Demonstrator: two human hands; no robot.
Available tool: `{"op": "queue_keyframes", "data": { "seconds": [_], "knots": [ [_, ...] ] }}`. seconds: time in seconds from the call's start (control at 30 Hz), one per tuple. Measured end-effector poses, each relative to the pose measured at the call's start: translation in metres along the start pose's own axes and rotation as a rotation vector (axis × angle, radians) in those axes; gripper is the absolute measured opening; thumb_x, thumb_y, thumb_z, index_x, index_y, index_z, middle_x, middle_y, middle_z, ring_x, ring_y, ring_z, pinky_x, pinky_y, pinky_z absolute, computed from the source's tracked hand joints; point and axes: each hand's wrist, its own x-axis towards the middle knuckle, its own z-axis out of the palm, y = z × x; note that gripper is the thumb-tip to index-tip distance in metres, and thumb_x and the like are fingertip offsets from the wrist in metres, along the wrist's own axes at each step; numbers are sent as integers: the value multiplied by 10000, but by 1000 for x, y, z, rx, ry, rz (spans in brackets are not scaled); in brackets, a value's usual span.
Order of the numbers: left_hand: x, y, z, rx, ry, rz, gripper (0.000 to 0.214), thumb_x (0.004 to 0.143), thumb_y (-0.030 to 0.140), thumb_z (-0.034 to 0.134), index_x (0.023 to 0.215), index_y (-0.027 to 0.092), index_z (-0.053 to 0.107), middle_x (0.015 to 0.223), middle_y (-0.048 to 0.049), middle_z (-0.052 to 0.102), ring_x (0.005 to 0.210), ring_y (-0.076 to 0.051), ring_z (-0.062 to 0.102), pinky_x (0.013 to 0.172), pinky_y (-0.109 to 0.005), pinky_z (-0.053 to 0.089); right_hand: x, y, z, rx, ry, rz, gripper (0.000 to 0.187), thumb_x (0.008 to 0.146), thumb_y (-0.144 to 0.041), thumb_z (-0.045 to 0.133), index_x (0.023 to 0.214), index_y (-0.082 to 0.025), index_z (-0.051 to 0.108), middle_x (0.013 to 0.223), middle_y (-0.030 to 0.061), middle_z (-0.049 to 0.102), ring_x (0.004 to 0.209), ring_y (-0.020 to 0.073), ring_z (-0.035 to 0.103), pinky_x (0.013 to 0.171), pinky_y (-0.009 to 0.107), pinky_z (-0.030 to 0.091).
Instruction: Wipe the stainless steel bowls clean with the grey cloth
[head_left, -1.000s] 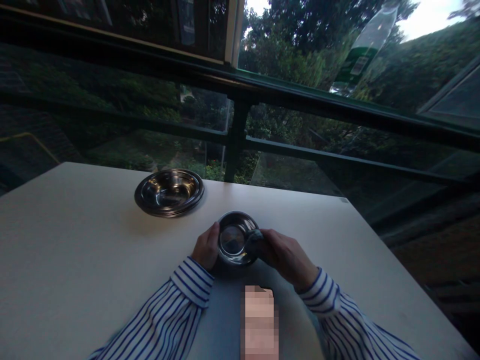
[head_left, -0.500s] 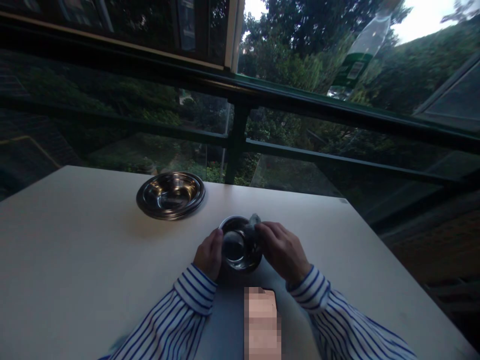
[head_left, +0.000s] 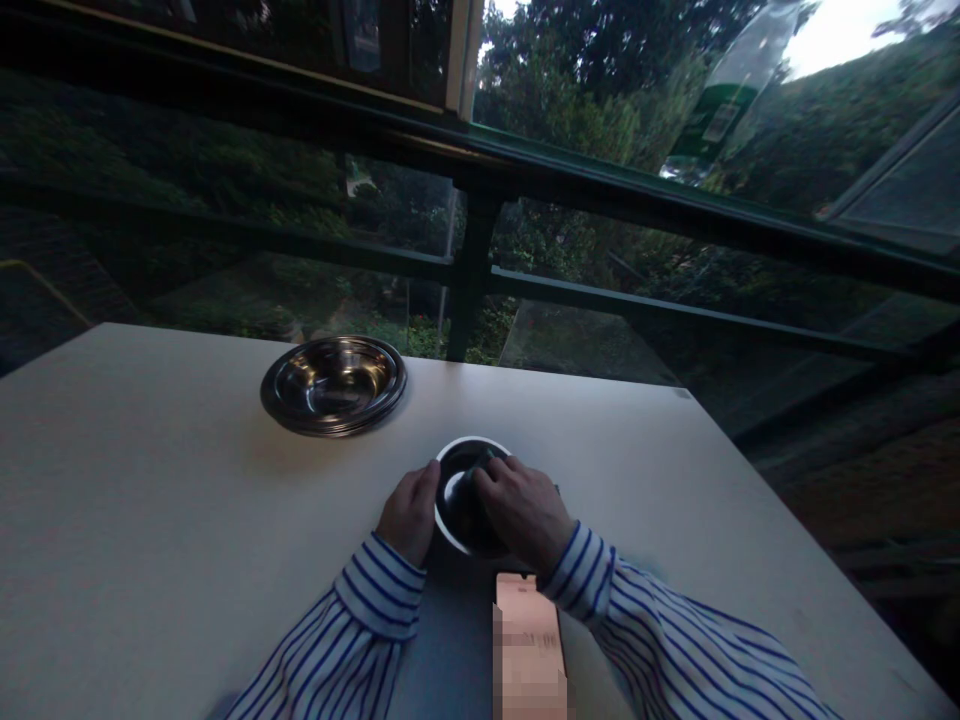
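A small round metal bowl point(head_left: 472, 441) stands on the table in front of me. My left hand point(head_left: 409, 512) grips its left rim, thumb on top. Reaching over the right side, my right hand point(head_left: 525, 508) is closed around a greyish cloth point(head_left: 486, 460), pressed inside the bowl. Only a bit of that cloth shows past the fingers; the hand hides the bowl's right side.
A stack of wide, shallow metal bowls point(head_left: 334, 390) sits at the table's back left. A phone point(head_left: 525, 630) lies just below the bowl. Behind the white table point(head_left: 187, 500) runs a dark railing point(head_left: 637, 210) with a plastic bottle point(head_left: 724, 105) by it.
My right hand has moved from the bowl's right rim leftward and down into its inside with the cloth. My left hand keeps its hold on the rim.
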Motion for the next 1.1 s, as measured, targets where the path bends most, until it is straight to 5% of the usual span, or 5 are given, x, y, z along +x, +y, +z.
{"op": "queue_keyframes", "data": {
  "seconds": [0.23, 0.5, 0.73, 0.97, 1.1],
  "knots": [
    [2, -8, 4, 105, 54, 34, 384, 785, 420, 283, 696, 175, 565, 714, -82, 622, 718, -216, 570, 695, -340, 420, 8, -4, 2, 45, -67, 1, 191, 813, -147, 399, 854, -139, 586, 860, 96, 592, 786, 216, 553, 585, 286, 449],
    [9, -14, 4, 48, 37, 81, 357, 765, 361, 340, 885, 151, 603, 840, -82, 667, 809, -193, 602, 735, -299, 448, 17, -6, 8, 83, -96, -37, 200, 812, -158, 417, 872, -122, 605, 872, 103, 588, 795, 184, 546, 640, 257, 427],
    [6, -17, 6, 50, 85, 107, 392, 777, 379, 339, 936, 141, 607, 907, -96, 669, 875, -205, 601, 786, -310, 441, 17, -2, 5, 133, -112, -167, 252, 836, -248, 386, 894, -150, 611, 906, 81, 575, 807, 165, 519, 712, 270, 404],
    [2, -16, 8, 93, 94, 126, 398, 806, 374, 326, 939, 130, 611, 837, -94, 677, 782, -195, 618, 697, -287, 464, 6, 10, -1, 159, -193, -475, 131, 783, -235, 495, 800, -197, 620, 861, 29, 583, 743, 137, 517, 655, 241, 390],
    [2, -14, 6, 86, 85, 152, 392, 807, 366, 329, 929, 128, 616, 849, -92, 680, 796, -189, 621, 704, -272, 464, 11, 6, 4, 126, -141, -405, 143, 796, -201, 473, 816, -188, 613, 866, 32, 579, 753, 149, 519, 616, 240, 391]
  ]
}}
